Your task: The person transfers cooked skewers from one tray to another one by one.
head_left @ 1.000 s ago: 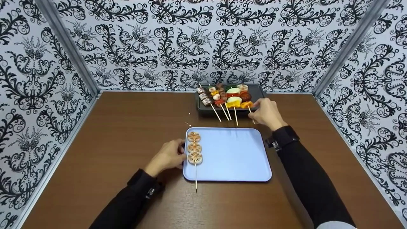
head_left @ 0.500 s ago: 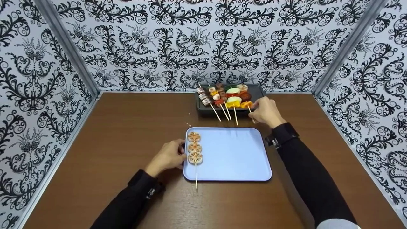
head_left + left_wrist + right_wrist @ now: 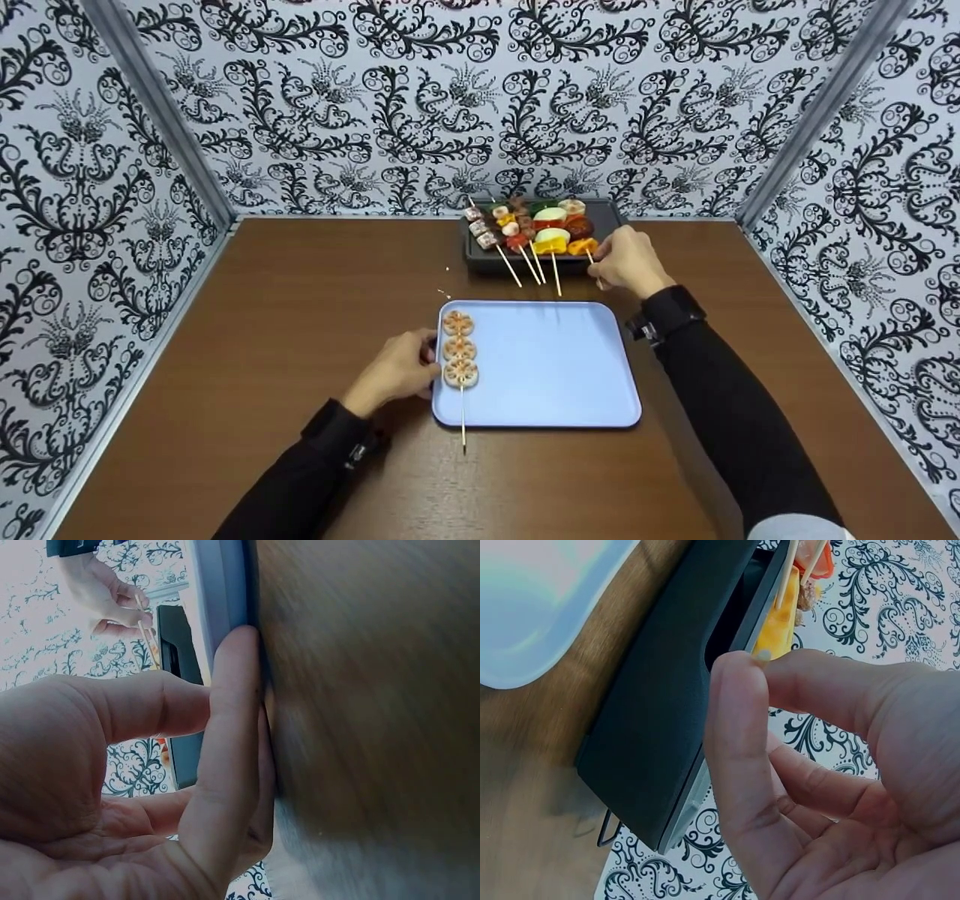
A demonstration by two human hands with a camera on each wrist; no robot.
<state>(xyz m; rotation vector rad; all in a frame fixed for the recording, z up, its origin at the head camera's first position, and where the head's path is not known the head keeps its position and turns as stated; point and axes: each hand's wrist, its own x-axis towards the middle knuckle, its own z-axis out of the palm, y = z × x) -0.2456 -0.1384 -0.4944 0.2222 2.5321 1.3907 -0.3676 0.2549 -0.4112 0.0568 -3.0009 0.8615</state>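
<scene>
My left hand [image 3: 397,367] grips the left edge of a pale blue tray [image 3: 555,367], thumb at the rim and fingers along its side. Close beside that thumb, a skewer of lotus root slices [image 3: 460,349] lies along the tray's left side, its stick reaching past the front rim. At the back, my right hand [image 3: 630,262] pinches the stick of the rightmost skewer [image 3: 583,246], which has yellow and dark red-brown pieces and rests on a black grill [image 3: 611,217]. In the right wrist view, thumb and forefinger [image 3: 739,690] meet at the stick's end, mostly hiding it.
Several other skewers lie on the grill, among them a meat skewer [image 3: 486,238] and a vegetable skewer [image 3: 552,238], with sticks overhanging the front. Small pale crumbs [image 3: 444,292] dot the brown table [image 3: 322,285]. Patterned wall panels [image 3: 450,112] enclose the back and sides.
The right hand and its cuff have shifted very slightly toward the back, still pinching the skewer's stick. The left hand and the tray stay where they were.
</scene>
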